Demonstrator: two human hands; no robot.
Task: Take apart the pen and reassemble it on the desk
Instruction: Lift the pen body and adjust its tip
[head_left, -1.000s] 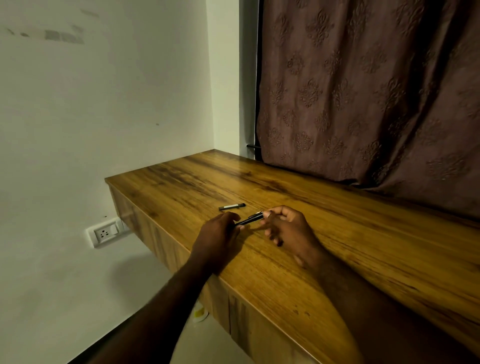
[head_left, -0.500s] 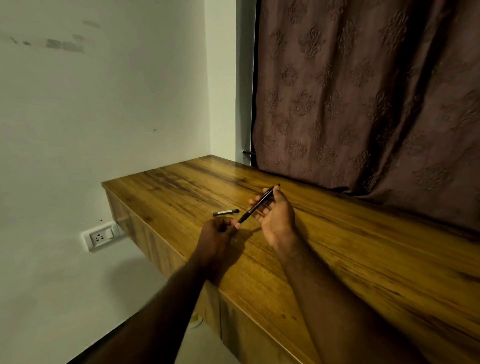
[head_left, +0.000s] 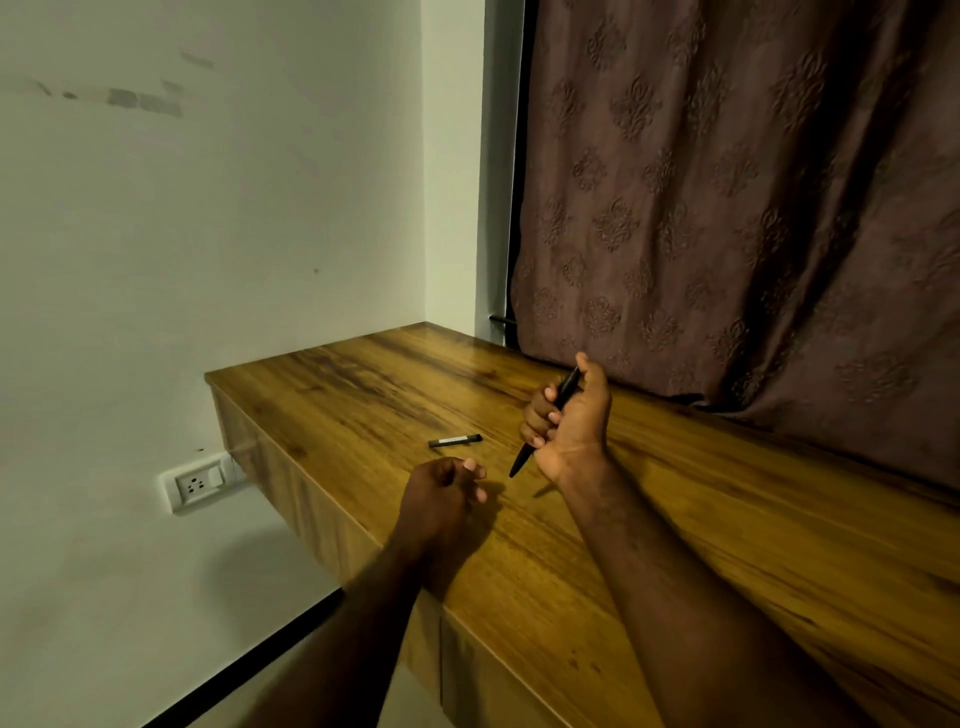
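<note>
The pen (head_left: 550, 415) was gripped in the right hand (head_left: 571, 421), fingers curled around its barrel, tip slanted down above the surface (head_left: 727, 519). The left hand (head_left: 441, 493) was loosely curled near the front edge; whether anything small was pinched in it could not be told. A short pen piece (head_left: 455, 441) lay loose on the surface just beyond it. That piece could be knocked by a careless reach and rolled off the nearby edge; a tiny part might be dropped.
</note>
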